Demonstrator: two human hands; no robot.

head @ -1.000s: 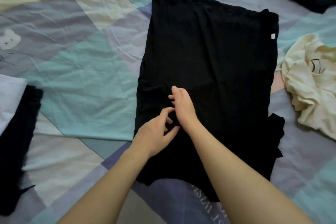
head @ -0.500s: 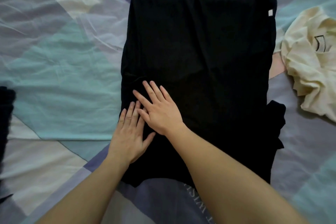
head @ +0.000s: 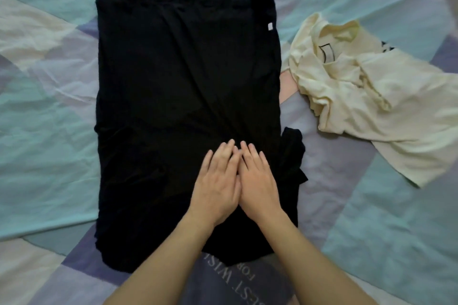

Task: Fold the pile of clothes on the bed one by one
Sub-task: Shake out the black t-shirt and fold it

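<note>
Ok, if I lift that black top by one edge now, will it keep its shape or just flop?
Probably flop: the black top lies flat with soft creases, so it looks thin and limp. Its loose sleeve part at the right would likely dangle. Both hands, left hand and right hand, press it flat; pushed, it would likely bunch.

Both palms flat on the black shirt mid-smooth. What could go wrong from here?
1. A sleeve bunches out past the right edge of the black shirt; folding now would likely trap a lump.
2. Left hand and right hand press flat with no grip; sliding may drag the fabric and wrinkle the bedsheet beneath.
3. The cream shirt lies close on the right; a sideways fold could catch it.
</note>
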